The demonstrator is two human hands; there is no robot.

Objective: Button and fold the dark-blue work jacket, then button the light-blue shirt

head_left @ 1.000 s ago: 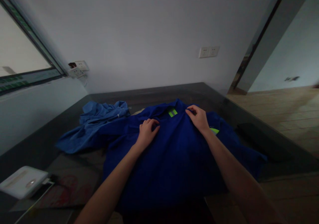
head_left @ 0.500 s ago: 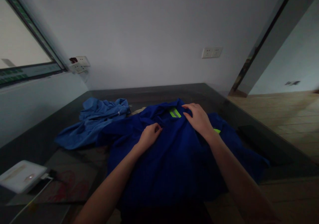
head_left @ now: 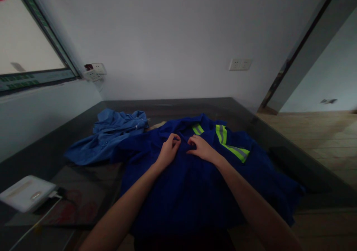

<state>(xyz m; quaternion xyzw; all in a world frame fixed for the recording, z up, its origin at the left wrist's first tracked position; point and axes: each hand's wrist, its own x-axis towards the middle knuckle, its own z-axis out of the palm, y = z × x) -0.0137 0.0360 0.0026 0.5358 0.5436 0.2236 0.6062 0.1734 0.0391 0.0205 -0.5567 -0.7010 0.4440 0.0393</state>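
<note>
**Grips meeting at the collar end of a work jacket**

Head view, the only one. Both bare forearms reach forward over a dark blue jacket (head_left: 189,195) spread on a dark table (head_left: 173,103). The left grip (head_left: 169,152) is clenched, thumb against curled fingers, on a fold of the cloth just short of the collar. The right grip (head_left: 202,149) sits just beside it, almost touching. Its fingers are bent down onto the same fabric, but whether they pinch it or only press it I cannot tell.

The jacket's long axis runs from the collar, just beyond both grips, back under the forearms to the hem at the near table edge. Nearly all of the garment therefore lies behind the grips. A yellow-green reflective stripe (head_left: 232,148) lies to the right of the right grip, nearer that one than the left.

A crumpled lighter blue garment (head_left: 111,135) lies to the left of the left grip and a little beyond it, touching the jacket's edge. Well to the left and behind the left grip rests a white device (head_left: 26,193) with a cable (head_left: 41,221). A dark flat object (head_left: 295,161) lies far to the right of the right grip.
</note>
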